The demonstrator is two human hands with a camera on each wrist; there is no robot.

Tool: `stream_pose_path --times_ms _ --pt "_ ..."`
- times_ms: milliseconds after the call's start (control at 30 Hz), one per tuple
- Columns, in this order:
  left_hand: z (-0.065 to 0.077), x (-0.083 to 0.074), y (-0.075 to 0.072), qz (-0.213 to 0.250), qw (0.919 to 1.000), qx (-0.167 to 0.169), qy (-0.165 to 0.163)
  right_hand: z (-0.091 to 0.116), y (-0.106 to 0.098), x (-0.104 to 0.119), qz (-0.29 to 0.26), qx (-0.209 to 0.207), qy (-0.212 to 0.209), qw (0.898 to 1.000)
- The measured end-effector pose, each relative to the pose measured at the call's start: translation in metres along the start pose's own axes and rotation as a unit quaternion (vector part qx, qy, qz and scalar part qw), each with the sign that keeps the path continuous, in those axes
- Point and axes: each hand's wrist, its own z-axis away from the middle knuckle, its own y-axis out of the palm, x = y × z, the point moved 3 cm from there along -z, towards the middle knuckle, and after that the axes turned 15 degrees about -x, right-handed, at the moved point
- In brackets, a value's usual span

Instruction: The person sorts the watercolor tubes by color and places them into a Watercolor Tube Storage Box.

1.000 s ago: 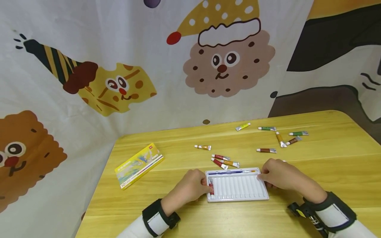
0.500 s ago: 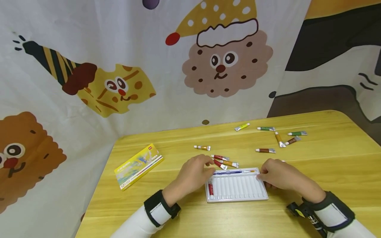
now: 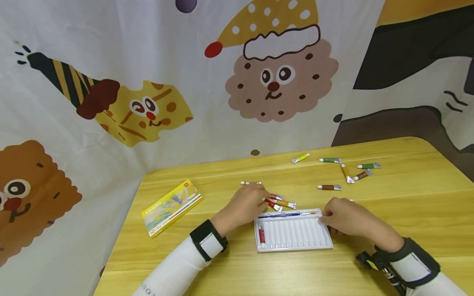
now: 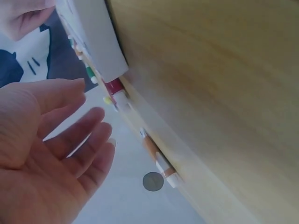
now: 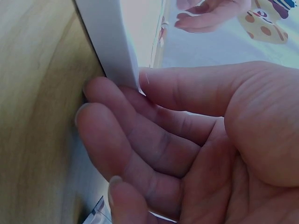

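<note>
A white plastic paint tray [image 3: 296, 234] lies on the table, with a blue paintbrush [image 3: 283, 215] in its top groove. One red paint tube [image 3: 262, 235] sits in its leftmost slot. My right hand [image 3: 346, 220] pinches the tray's right edge between thumb and fingers; in the right wrist view the tray's wall [image 5: 110, 42] meets them. My left hand [image 3: 246, 205] reaches past the tray's upper left corner, fingers loosely bent and holding nothing. Near its fingertips lie a red paint tube [image 3: 272, 204] and an ochre one [image 3: 286, 204], and it partly covers a second red tube [image 3: 277, 197].
A yellow paint box [image 3: 172, 207] lies at the left. Further back are a yellow tube [image 3: 300, 158], a green tube [image 3: 329, 160], a brown tube [image 3: 329, 187] and several others. A printed cloth [image 3: 207, 123] hangs behind the table.
My left hand has let go of the red paint tube in the tray's first slot and moved up and away to the tubes behind the tray. My right hand stays at the tray's edge.
</note>
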Motion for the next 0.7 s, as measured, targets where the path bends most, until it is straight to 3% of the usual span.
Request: stream_pose_path --times_ms 200,400,500,700 --pt "-0.007 -0.003 0.008 -0.046 0.998 0.027 0.034 0.0 0.0 0.0 0.004 0.001 -0.002 1.0" --pt "-0.01 -0.004 0.015 -0.081 0.9945 0.053 0.039 -0.001 0.001 0.0 0.005 0.004 0.004 1.0" --pt "-0.01 -0.002 0.017 -0.075 0.9948 0.063 0.027 -0.001 0.001 0.0 0.006 0.004 0.005 1.0" --pt "-0.012 0.004 0.021 -0.013 0.9962 0.083 -0.021 -0.001 0.001 0.0 0.009 0.001 0.001 1.0"
